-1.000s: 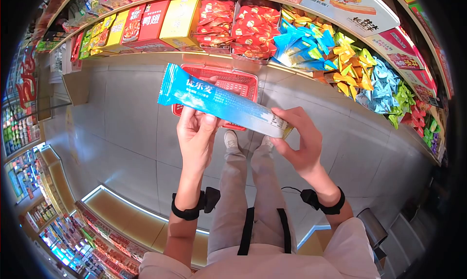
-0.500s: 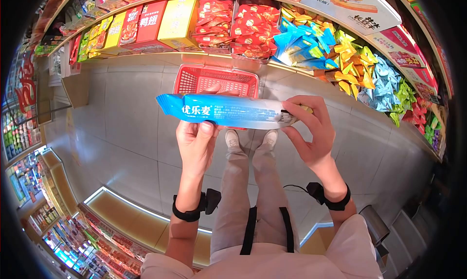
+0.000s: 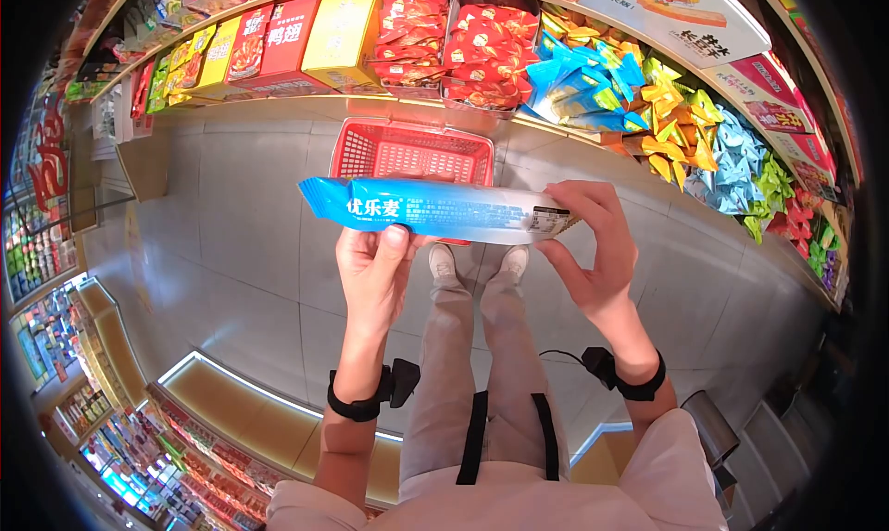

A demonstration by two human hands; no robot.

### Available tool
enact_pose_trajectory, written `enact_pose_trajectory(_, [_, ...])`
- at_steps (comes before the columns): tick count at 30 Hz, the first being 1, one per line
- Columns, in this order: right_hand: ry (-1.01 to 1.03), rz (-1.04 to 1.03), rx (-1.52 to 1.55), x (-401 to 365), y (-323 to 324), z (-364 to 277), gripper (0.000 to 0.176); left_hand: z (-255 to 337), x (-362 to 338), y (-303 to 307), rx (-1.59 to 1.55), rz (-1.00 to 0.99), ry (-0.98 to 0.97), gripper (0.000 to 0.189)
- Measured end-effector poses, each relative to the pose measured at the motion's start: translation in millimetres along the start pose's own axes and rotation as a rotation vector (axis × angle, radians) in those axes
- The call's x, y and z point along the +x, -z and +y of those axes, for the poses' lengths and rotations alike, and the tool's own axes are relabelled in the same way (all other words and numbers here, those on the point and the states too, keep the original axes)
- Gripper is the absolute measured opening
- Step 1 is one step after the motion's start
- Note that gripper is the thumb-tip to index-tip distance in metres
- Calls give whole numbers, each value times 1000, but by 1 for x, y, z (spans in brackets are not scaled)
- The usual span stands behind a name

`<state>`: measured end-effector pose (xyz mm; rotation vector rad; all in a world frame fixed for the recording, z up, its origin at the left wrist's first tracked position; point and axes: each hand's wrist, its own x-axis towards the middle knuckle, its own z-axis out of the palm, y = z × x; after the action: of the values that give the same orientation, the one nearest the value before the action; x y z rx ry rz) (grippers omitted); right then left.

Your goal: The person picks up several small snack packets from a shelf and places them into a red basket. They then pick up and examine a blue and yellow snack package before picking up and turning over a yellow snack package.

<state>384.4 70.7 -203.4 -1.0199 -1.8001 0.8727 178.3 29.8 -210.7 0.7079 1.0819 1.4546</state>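
Note:
A long blue-and-white snack packet with white Chinese lettering lies level across both hands, its printed face toward me. My left hand grips it from below, thumb on the front, the other fingers mostly hidden behind. At the packet's right end, my right hand pinches it with thumb below and fingers above. Beyond the packet, a red plastic basket sits on the floor, partly covered by it; the part of its inside that shows holds nothing I can make out.
Ahead curves a shelf with red snack packets, blue packets, orange packets and a yellow box. My shoes stand on the grey tile floor. A lit wooden counter lies at the lower left.
The packet's right end has turned slightly, so more of its black-and-white label shows. My right fingers have shifted a little on it. The left hand holds as before.

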Motion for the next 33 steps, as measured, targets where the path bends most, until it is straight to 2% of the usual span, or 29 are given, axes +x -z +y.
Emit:
enact_pose_trajectory(1, [-3,-2,2,0,0,0,52,0,0,-1,-8,-1,-1,52])
enact_pose_trajectory(4, [-299,38,364,-2,-8,-5,45,-1,1,1,-34,-1,3,49])
enact_pose_trajectory(7, [-700,-33,818,-12,-8,2,36,-8,2,1,-38,-54,52,46])
enact_pose_trajectory(10, [-698,15,662,-20,-16,-3,31,-8,5,-7,5,-24,161,45])
enact_pose_trajectory(11, [-565,74,556,-26,-23,0,33,-13,5,-8,-31,16,213,44])
enact_pose_trajectory(14, [-187,19,110,-37,-25,19,37,-27,7,-12,-79,98,352,42])
enact_pose_trajectory(18, [-142,-57,6,-57,-28,31,35,-38,6,-14,-4,132,446,36])
enact_pose_trajectory(22, [-176,-117,44,-62,-23,34,31,-58,13,-14,2,154,433,29])
enact_pose_trajectory(25, [-348,-126,296,-66,-13,38,24,-62,19,-23,-96,95,467,25])
enact_pose_trajectory(28, [-603,-65,414,-65,1,48,18,-66,25,-35,-121,70,500,25])
enact_pose_trajectory(33, [-755,26,571,-57,25,63,20,-80,29,-53,9,-7,518,23])
